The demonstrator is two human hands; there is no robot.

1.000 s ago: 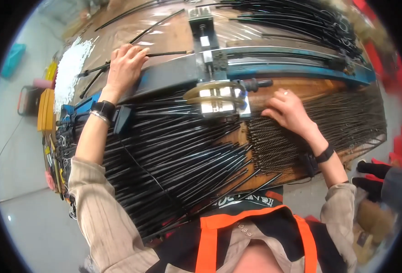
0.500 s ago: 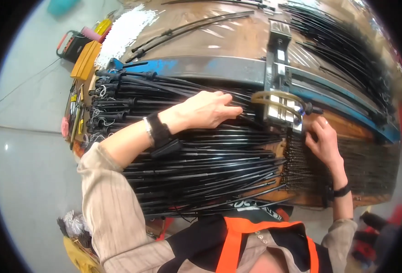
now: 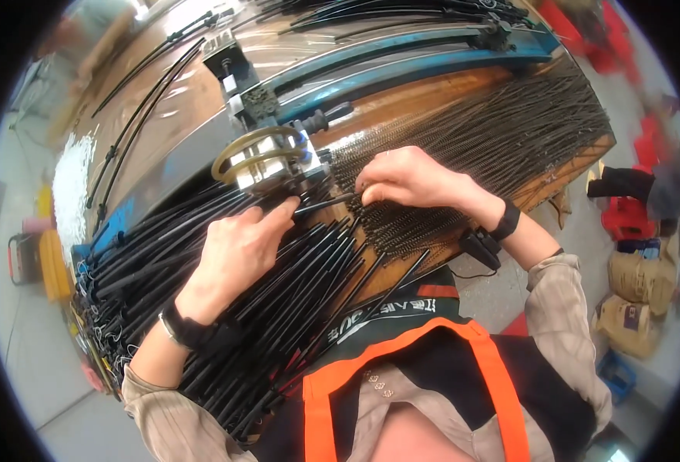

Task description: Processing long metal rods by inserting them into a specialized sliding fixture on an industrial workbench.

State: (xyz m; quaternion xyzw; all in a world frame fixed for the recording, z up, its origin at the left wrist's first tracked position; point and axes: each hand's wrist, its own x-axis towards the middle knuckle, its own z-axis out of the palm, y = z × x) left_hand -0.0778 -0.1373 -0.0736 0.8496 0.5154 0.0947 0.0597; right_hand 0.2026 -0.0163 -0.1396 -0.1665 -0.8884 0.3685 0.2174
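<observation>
My left hand (image 3: 236,250) pinches a black tube (image 3: 326,203) between thumb and forefinger, its end pointing right. At that end the fingers of my right hand (image 3: 409,179) are closed on a thin dark rod; its tip meets or nearly meets the tube, and I cannot tell whether it is inside. Just beyond my hands stands a metal clamp fixture (image 3: 266,165) with a looped yellowish hose (image 3: 224,158). Many black tubes (image 3: 278,331) lie beneath and around my left hand. Thin ridged rods (image 3: 478,131) spread under and beyond my right hand.
Blue metal rails (image 3: 409,69) run from the fixture to the far right. White small pieces (image 3: 74,192) are heaped at the left edge, near a yellow box (image 3: 53,266). More black tubes (image 3: 424,11) lie at the far side. Tan sacks (image 3: 636,300) sit on the floor at right.
The view has turned toward the right. My hands have come closer together below the fixture, with the black tube now between them and the right hand closed at its end.
</observation>
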